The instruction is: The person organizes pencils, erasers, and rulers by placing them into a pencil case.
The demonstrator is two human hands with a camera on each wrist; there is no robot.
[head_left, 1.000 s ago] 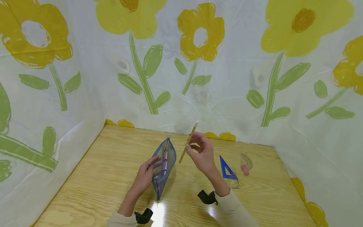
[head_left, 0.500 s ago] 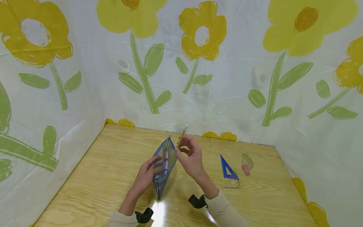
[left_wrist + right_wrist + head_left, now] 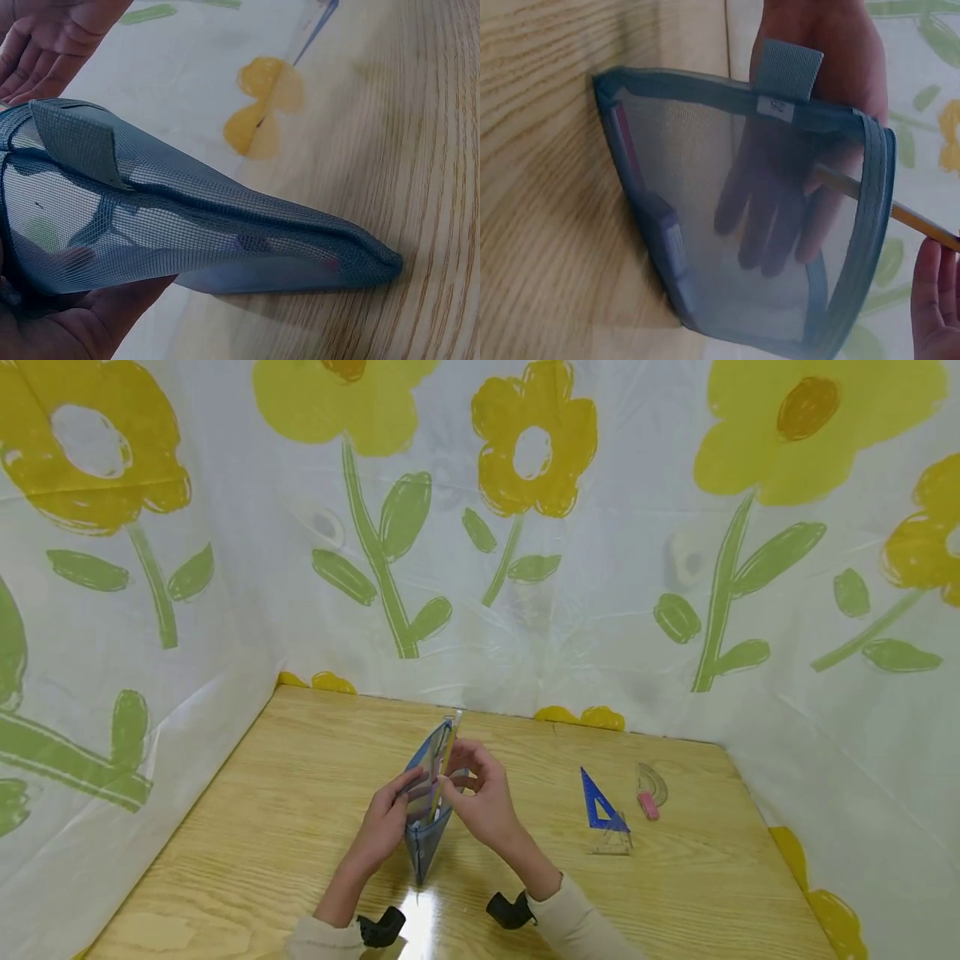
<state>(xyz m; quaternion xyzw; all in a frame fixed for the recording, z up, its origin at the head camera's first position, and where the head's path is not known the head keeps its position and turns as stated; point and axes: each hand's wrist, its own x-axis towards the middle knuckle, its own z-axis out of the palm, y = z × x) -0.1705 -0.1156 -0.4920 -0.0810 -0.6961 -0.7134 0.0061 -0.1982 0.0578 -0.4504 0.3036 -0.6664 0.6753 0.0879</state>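
A blue-edged mesh pencil pouch (image 3: 424, 852) stands upright on the table, its zip mouth open. My left hand (image 3: 382, 827) holds the pouch by its left side, with fingers showing through the mesh in the right wrist view. My right hand (image 3: 483, 797) pinches a yellow pencil (image 3: 449, 750) between thumb and fingers at the mouth. The pencil's lower end is inside the pouch and its white eraser end points up and out. A purple block-like item (image 3: 664, 229) and a thin pink strip (image 3: 627, 139) lie along the pouch's bottom.
Right of the hands lie a blue set square (image 3: 589, 792), a clear set square (image 3: 613, 851), a clear protractor (image 3: 662, 787) and a pink eraser (image 3: 648, 806). A flower-print cloth (image 3: 495, 635) walls the wooden table (image 3: 262, 793) at the back and sides.
My right hand has moved left with the pencil, from beside the pouch to its mouth, and the pencil's lower end has gone inside. My left hand and the pouch stay nearly still.
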